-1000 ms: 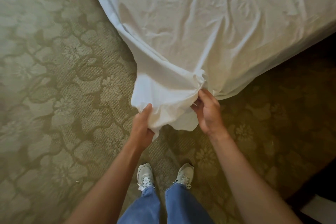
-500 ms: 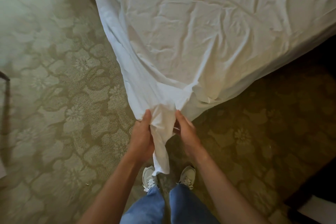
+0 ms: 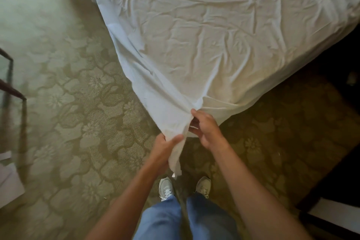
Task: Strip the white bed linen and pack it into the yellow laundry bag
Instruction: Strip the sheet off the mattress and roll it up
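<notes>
A wrinkled white sheet covers the bed and fills the upper right of the head view. Its near corner is drawn down off the mattress into a bunched tail that hangs toward my shoes. My left hand grips this tail from the left, thumb across the cloth. My right hand holds the corner's right side slightly higher, fingers curled into the folds. No yellow laundry bag is in view.
Patterned green carpet lies on the left and below. A dark metal frame stands at the left edge, with white paper beneath it. Dark furniture with a white panel sits at the lower right.
The loose spread corner has been gathered into a narrow tail between both hands. My hands came together, and the view has backed away, showing more of the bed.
</notes>
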